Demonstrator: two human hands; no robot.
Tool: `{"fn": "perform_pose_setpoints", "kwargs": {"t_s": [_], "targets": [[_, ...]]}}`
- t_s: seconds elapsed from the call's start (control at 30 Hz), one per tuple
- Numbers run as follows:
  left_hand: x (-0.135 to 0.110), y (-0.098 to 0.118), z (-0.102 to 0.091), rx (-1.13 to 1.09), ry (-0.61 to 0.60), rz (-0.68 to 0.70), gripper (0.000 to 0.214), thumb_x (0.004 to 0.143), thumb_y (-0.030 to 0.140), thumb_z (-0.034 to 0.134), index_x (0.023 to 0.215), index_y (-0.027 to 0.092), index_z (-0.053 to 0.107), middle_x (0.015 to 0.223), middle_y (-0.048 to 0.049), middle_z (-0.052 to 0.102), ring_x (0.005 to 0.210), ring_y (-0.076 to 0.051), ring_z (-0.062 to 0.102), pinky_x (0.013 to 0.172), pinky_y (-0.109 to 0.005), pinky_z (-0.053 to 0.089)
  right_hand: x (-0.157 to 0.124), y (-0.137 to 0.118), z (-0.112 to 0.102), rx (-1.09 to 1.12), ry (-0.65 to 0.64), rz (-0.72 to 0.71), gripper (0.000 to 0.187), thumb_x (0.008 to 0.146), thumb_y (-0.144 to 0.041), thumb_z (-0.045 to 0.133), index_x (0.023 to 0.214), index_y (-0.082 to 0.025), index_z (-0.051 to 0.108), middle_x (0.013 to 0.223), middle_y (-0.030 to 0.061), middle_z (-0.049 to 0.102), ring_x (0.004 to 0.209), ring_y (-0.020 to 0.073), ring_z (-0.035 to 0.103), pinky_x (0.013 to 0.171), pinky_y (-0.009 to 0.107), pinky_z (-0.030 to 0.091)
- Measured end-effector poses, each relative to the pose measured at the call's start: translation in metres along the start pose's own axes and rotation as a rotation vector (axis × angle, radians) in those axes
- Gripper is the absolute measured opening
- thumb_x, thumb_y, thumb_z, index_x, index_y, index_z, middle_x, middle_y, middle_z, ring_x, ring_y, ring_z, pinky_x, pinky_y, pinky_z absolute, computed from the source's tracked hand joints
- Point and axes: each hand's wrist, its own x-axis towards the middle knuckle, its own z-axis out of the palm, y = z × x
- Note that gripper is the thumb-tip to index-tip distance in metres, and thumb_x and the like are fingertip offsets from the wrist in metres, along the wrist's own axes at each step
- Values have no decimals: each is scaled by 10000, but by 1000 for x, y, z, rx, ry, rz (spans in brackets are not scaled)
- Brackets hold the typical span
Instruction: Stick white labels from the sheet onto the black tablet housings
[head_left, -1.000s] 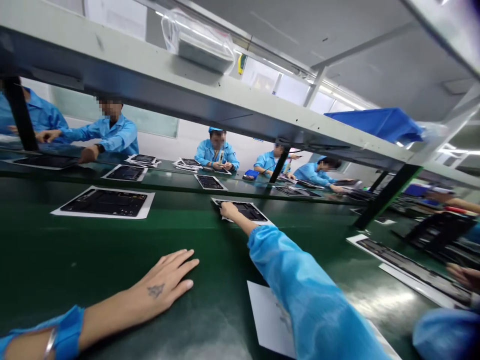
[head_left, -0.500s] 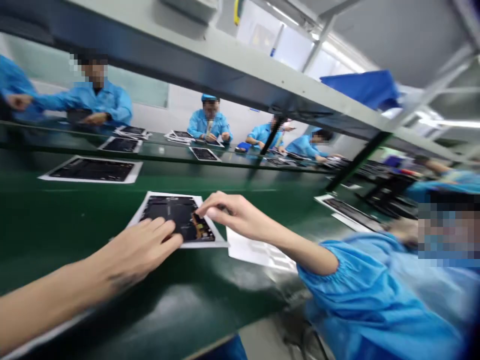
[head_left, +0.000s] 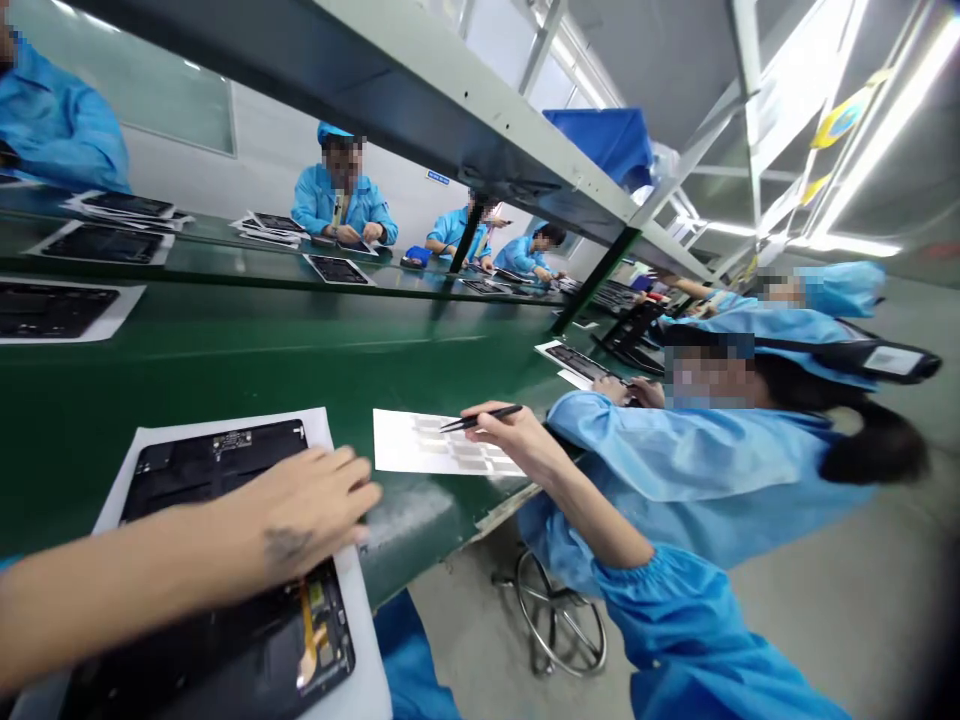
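Pinching black tweezers (head_left: 480, 419), the right hand (head_left: 521, 437) is hovering over a white label sheet (head_left: 442, 445), while the flat, open left hand (head_left: 300, 510) is pressing on a dark tablet panel (head_left: 214, 462) (right at the near edge of the green tabletop (head_left: 225, 350)).

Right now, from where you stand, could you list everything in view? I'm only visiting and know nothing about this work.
conveyor bench: one, dark green, across the middle
electronic panels: several, black on white sheets, along the benches
printed sheet: one, white with grey patches, on the bench
overhead shelf: one, pale grey, above the bench
tray: one, blue, on the shelf
stool base: one, chrome, on the floor
co-workers: six, blue gowns, around the benches
tweezers: one, black, in the right hand
right hand: one, bare, at the sheet's edge
left hand: one, bare, on the nearest panel
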Motion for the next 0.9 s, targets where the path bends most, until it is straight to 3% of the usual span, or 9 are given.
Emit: {"fn": "perform_pose_setpoints", "kwargs": {"t_s": [0.1, 0.2, 0.33, 0.63, 0.9], "targets": [[69, -28, 11, -77, -12, 146, 423, 990, 432, 551, 1354, 219, 542, 1426, -140, 513, 1337, -325, 446, 1084, -456, 371, 0, 15, 5, -18, 81, -13, 475, 655, -612, 800, 778, -162, 713, 631, 12, 661, 631, 160, 621, 698, 311, 517], [96, -41, 36, -188, -127, 109, 561, 1007, 541, 460, 1491, 262, 419, 1618, -126, 248, 1491, -349, 205, 1186, -513, 221, 1, 18, 7, -6, 44, 50, 477, 688, -624, 772, 805, -171, 681, 659, 27, 696, 665, 178, 662, 689, 304, 525], [96, -41, 51, -297, -256, -22, 557, 1026, 582, 355, 1537, 367, 311, 1658, -66, 95, 1515, -350, 89, 1201, -556, 149, 7, 15, 2, -42, -41, 113, 503, 688, -645, 767, 839, -174, 676, 733, 54, 751, 721, 192, 705, 694, 298, 537], [103, -31, 51, -251, -241, -49, 500, 1038, 500, 389, 1515, 350, 366, 1645, -132, 122, 1513, -356, 87, 1190, -573, 139, 17, -1, -1, -27, -179, 300, 536, 667, -624, 809, 887, -149, 693, 819, 102, 778, 764, 184, 737, 707, 278, 575], [102, -31, 60, -258, -191, -31, 488, 1040, 509, 368, 1501, 351, 391, 1637, -122, 174, 1505, -368, 128, 1182, -582, 154, 15, -8, -2, -75, -166, 351, 519, 682, -617, 805, 872, -150, 683, 789, 97, 770, 717, 178, 733, 669, 270, 590]]}}
